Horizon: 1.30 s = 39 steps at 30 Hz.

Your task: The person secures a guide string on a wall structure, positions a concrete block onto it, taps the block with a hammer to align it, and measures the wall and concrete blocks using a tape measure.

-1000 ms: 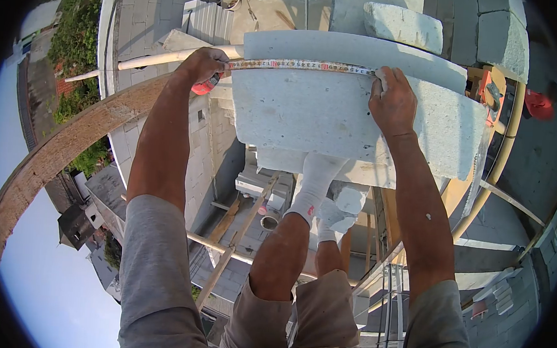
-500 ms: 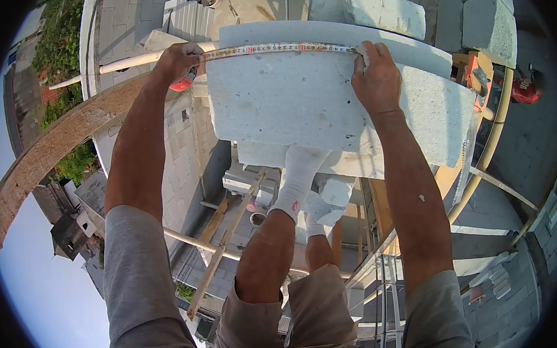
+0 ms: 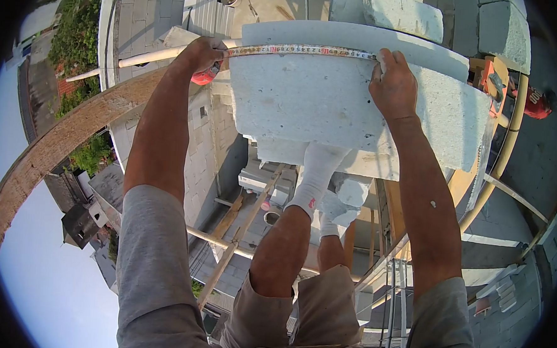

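Note:
A tape measure [image 3: 279, 50] is pulled out across the pale concrete block [image 3: 295, 99] in front of me. My left hand [image 3: 204, 55] grips its red case just past the block's left end. At the tape's other end, my right hand [image 3: 394, 84] pinches the tip and rests against the block's top face. The tape runs along the seam with a second block [image 3: 355, 40] behind. My white-socked foot [image 3: 322, 164] is at the block's near edge.
A curved wooden board [image 3: 73, 125] sweeps along the left. Bamboo poles [image 3: 512, 129] rise at the right. Below my legs is a deep drop with a wooden pole [image 3: 237, 241] across it. A person in red [image 3: 537, 102] is far right. Another block [image 3: 403, 15] lies behind.
The whole view has shifted, so blocks, hands and tape all appear farther right. Both hands keep their hold on the tape measure, which stays along the same seam.

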Each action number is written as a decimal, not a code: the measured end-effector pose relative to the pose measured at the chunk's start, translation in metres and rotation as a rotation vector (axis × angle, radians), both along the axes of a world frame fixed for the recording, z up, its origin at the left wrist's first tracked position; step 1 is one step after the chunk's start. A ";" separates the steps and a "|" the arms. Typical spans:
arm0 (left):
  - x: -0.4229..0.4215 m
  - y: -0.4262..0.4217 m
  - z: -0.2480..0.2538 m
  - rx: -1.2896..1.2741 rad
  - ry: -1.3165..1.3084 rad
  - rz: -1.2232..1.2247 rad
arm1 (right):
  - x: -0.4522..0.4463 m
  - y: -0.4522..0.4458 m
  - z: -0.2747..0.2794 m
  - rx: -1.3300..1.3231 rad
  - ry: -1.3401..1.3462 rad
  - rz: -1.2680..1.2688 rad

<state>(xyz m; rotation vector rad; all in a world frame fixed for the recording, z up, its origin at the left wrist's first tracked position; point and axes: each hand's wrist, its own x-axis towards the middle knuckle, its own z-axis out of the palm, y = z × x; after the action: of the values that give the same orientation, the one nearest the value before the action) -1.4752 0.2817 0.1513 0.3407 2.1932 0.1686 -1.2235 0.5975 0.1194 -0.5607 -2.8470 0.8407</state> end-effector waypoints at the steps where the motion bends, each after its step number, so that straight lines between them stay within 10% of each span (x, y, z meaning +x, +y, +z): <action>1: -0.001 -0.001 -0.001 -0.001 -0.002 -0.016 | 0.002 -0.001 0.000 0.003 0.004 0.000; 28: 0.184 -0.087 0.023 -0.135 -0.375 0.044 | 0.179 -0.076 0.023 -0.217 -0.203 0.011; 39: 0.239 -0.048 0.065 -0.093 -0.528 -0.035 | 0.236 -0.075 0.044 -0.439 -0.213 -0.366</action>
<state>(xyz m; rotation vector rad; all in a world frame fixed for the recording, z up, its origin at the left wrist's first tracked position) -1.2362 0.2336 0.2160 0.2475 1.6663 0.1199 -0.9872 0.5227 0.1637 -1.2454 -2.5967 1.4040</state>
